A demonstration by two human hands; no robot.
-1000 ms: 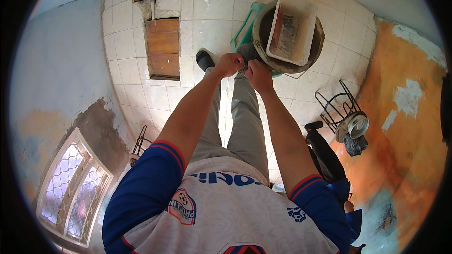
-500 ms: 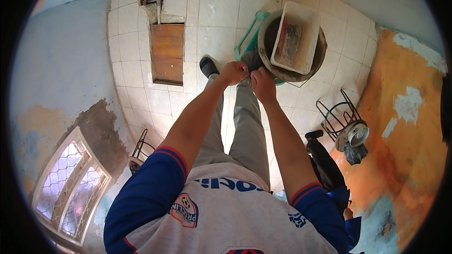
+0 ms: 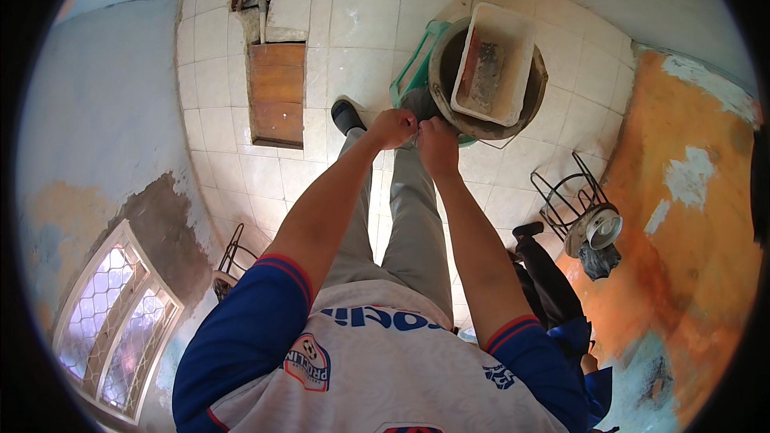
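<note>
My left hand (image 3: 393, 129) and my right hand (image 3: 437, 146) are close together in front of my legs, both with closed, pinching fingers. Just beyond them is a dark grey thing that looks like a plastic bag (image 3: 418, 101); the fingers appear to hold its near edge, though their tips are partly hidden. Beside my right hand stands a wide round bucket (image 3: 540, 95) with a dirty rim. Across its top rests a white rectangular tub (image 3: 523, 52) with a reddish, stained inside. A green plastic stool (image 3: 415, 70) shows at the bucket's left side.
A brown wooden panel (image 3: 277, 92) is set into the tiled floor (image 3: 365, 16) at left. To the right stands a black metal-framed chair (image 3: 571, 196) bearing a white container (image 3: 603, 229) and a dark bag (image 3: 600, 261). Another person's dark-clothed leg (image 3: 548, 285) is behind me at right.
The whole view has shifted slightly, so things sit a little further left. My hands have come a bit closer together and stay at the grey bag-like thing.
</note>
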